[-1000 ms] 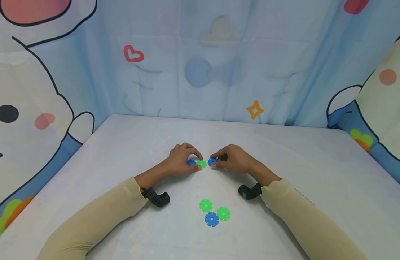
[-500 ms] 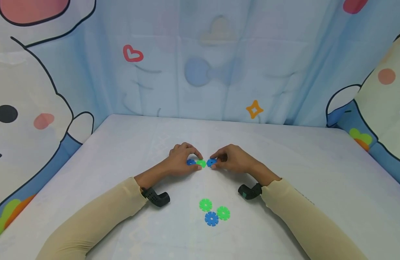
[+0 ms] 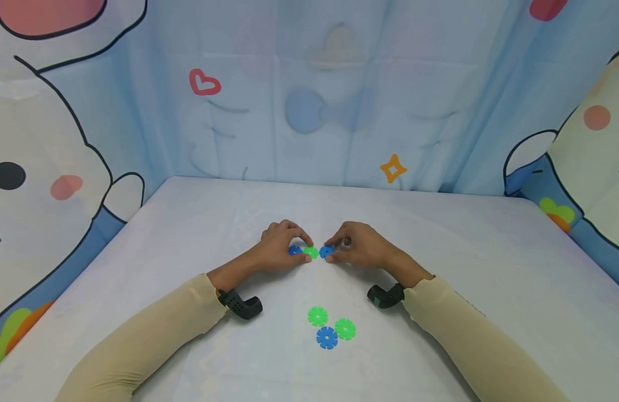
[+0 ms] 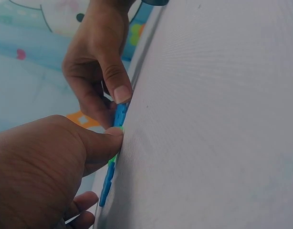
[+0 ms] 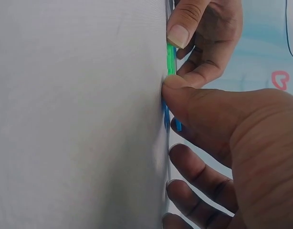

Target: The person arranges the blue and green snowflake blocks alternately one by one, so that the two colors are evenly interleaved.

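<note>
From left to right across a white-covered table (image 3: 455, 245): my left hand (image 3: 278, 250) reaches in from the left, thumb and finger pinching a middle green disc (image 3: 311, 253) by its edges, with a left blue disc (image 3: 295, 250) just left of it. These two notched discs lie flat in line and look joined, so I judge that link done. Nearer me, around the centre, three discs lie loose and close together: a left green disc (image 3: 317, 316), a near blue disc (image 3: 327, 338) and a right green disc (image 3: 345, 329); none is part of the row. Farther off, at the row's right end, a right blue disc (image 3: 326, 252) is pinched between thumb and finger of my right hand (image 3: 364, 245). My hands are apart but near each other. I cannot tell whether this disc's notch is engaged; that link seems under way, with three discs unused.
</note>
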The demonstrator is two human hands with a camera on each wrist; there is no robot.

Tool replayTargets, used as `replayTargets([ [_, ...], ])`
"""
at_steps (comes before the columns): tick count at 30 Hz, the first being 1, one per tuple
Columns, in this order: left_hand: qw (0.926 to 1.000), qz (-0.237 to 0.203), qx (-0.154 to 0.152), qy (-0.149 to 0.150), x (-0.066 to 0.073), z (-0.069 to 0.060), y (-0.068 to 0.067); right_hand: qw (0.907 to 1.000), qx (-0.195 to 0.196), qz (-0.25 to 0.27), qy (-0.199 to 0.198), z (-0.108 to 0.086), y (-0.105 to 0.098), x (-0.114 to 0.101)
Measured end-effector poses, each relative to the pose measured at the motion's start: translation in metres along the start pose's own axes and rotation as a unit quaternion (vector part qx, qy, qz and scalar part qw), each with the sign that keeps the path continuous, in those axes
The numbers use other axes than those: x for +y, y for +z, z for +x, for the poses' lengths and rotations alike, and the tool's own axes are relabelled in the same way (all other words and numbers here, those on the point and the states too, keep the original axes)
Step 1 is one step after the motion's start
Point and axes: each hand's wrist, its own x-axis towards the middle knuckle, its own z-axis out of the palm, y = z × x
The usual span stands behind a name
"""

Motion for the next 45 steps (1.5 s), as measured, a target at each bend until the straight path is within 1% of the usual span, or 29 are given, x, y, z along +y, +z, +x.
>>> replayTargets([
  [11, 1.0000, 0.001, -0.001, 0.000, 0.0006, -0.0013, -0.0008, 0.9998, -0.006, -0.013, 0.014, -0.0003, -0.0010, -0.0020],
  [24, 1.0000, 0.001, 0.001, 0.004, 0.0005, -0.0026, -0.0017, 0.9989, -0.020, 0.010, 0.042, 0.0011, -0.0014, -0.0014],
  [32, 1.0000, 0.003, 0.000, 0.005, 0.0013, -0.0033, -0.0019, 0.9978, -0.016, 0.015, 0.062, -0.0009, 0.0006, -0.0022],
  [45, 1.0000, -0.001, 0.003, 0.006, 0.0034, -0.0032, -0.0016, 0.9972, -0.021, 0.026, 0.067, -0.0001, 0.0000, -0.0044],
])
